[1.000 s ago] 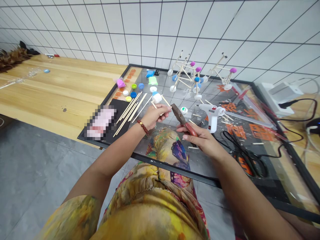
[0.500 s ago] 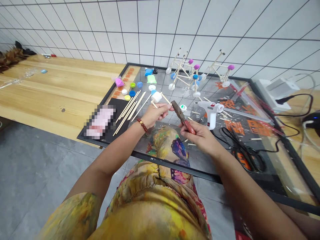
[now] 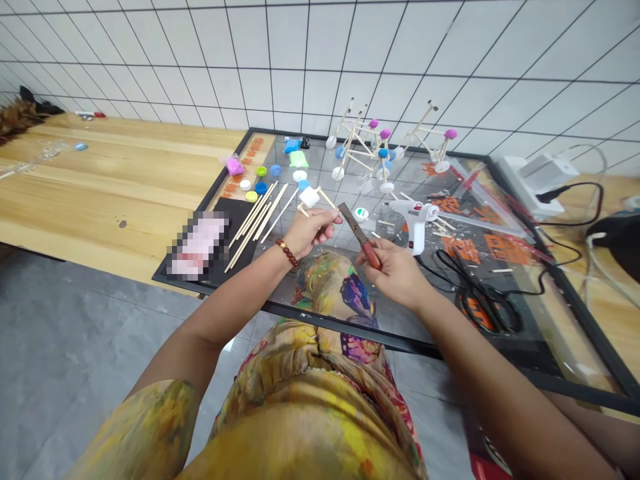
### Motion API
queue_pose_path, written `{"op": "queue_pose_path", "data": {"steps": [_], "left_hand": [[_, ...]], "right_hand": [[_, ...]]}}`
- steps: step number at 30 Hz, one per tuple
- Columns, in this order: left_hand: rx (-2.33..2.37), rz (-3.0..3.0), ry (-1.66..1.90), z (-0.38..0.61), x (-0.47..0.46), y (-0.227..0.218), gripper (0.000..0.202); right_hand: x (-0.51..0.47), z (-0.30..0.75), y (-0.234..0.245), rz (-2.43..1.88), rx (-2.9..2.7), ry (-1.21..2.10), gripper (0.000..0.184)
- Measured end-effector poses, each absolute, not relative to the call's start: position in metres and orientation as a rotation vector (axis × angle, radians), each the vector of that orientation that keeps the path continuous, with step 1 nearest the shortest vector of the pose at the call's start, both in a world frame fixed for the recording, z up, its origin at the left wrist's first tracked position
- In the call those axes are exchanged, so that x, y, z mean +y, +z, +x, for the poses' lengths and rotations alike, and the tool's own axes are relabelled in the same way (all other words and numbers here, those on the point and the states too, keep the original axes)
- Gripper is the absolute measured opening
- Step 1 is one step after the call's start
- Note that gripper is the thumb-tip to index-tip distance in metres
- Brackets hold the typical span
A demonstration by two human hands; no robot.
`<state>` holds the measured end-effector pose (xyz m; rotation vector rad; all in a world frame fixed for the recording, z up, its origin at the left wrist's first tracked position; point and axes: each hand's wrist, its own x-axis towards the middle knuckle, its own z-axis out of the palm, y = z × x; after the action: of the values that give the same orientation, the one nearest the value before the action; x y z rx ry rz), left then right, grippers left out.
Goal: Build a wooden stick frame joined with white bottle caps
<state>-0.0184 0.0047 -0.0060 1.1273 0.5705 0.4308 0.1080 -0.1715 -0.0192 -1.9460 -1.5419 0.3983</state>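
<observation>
Head camera looks down at two bare hands above a glass worktop. The left hand is almost closed. Its fingers pinch thin wooden sticks that poke out of a small white block. The right hand is closed too, and it grips the red-brown handle of a small tool with a dark blade. Just what kind of tool it is is hard to tell. The tool lies on a slant. Its long part runs from the right hand up and to the left, so its tip points at the sticks and the white block. The tip is very near the left hand, but they do not seem to touch. Close by are a white glue gun, loose sticks, black scissors, and stick models with colored wheels.
</observation>
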Motion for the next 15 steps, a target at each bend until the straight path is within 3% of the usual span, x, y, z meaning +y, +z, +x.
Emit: {"op": "queue_pose_path", "data": {"steps": [15], "left_hand": [[0.473,1.095,0.534,-0.017,0.001,-0.005,0.03]], "right_hand": [[-0.169,0.086,-0.007,-1.825,-1.324,0.531,0.011]]}}
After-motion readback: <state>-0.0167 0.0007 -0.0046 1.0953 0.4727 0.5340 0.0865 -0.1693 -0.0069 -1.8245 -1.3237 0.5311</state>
